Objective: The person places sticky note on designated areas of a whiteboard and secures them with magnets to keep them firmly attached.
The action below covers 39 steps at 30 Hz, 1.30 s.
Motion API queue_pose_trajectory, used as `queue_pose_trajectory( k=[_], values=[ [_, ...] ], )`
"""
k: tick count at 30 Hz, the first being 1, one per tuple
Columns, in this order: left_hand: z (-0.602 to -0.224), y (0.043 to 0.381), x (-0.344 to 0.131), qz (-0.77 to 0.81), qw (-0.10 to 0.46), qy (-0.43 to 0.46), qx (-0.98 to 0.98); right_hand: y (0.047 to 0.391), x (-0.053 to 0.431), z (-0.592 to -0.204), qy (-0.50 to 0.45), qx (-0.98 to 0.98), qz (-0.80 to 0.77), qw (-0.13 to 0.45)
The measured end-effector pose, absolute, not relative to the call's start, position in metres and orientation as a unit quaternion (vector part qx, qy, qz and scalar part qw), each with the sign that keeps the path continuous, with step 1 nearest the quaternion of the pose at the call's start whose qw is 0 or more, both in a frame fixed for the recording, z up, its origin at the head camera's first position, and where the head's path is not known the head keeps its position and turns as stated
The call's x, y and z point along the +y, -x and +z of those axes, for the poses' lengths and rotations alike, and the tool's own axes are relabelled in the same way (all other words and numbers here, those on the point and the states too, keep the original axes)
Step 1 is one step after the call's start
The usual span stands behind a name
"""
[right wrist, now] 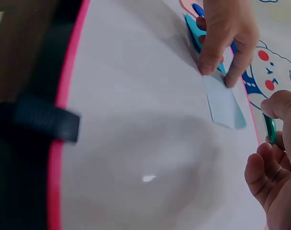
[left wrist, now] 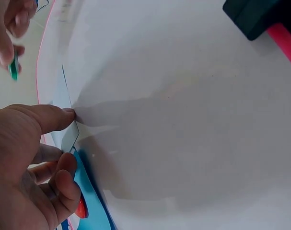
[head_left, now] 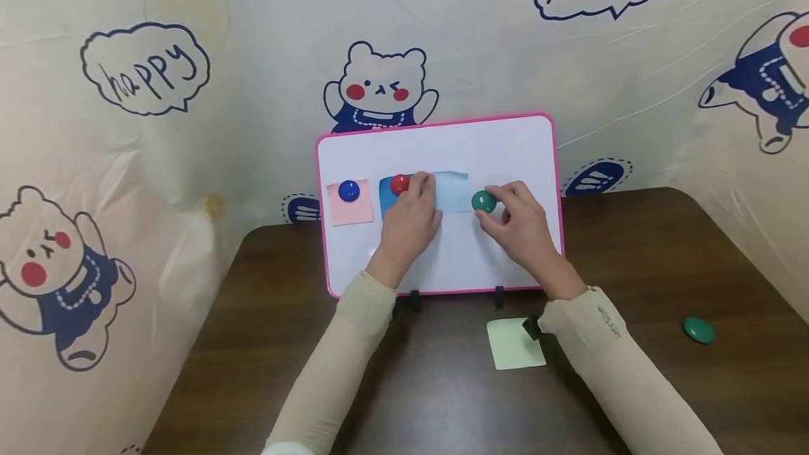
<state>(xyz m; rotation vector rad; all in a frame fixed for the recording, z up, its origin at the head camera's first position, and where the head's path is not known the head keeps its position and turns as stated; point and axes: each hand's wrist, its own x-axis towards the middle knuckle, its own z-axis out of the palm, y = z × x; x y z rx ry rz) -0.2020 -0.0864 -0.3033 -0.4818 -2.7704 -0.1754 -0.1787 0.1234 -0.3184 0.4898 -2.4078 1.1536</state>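
A pink-rimmed whiteboard stands propped on the table. My left hand presses a light blue sticky note against it, thumb and index finger spread apart on the paper in the right wrist view. Left of that, a darker blue note sits under a red round magnet, partly hidden by the hand. My right hand pinches a green round magnet between thumb and fingers, just right of the light blue note. A pink note bears a blue magnet at the board's left.
On the brown table, a pale green note lies in front of the board, partly under the right sleeve. Another green magnet lies farther right. Black feet hold the board's lower edge. A printed curtain hangs behind.
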Motion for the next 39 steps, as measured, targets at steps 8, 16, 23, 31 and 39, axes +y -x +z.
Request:
queue_pose_trajectory(
  k=[8, 16, 23, 31, 39],
  values=[
    [-0.304, 0.200, -0.086, -0.046, 0.162, 0.167, -0.971, 0.208, 0.096, -0.315, -0.205, -0.873, 0.394, 0.201],
    [-0.306, 0.198, -0.085, -0.044, 0.167, 0.171, -0.970, 0.221, 0.082, -0.311, -0.201, -0.879, 0.387, 0.191],
    [-0.304, 0.198, -0.086, -0.035, 0.167, 0.168, -0.971, 0.228, 0.076, -0.310, -0.196, -0.884, 0.378, 0.193],
    [-0.303, 0.200, -0.086, -0.033, 0.162, 0.162, -0.973, 0.232, 0.068, -0.312, -0.181, -0.895, 0.349, 0.210],
    [-0.305, 0.200, -0.087, -0.039, 0.160, 0.158, -0.974, 0.231, 0.066, -0.315, -0.186, -0.898, 0.317, 0.241]
  ],
)
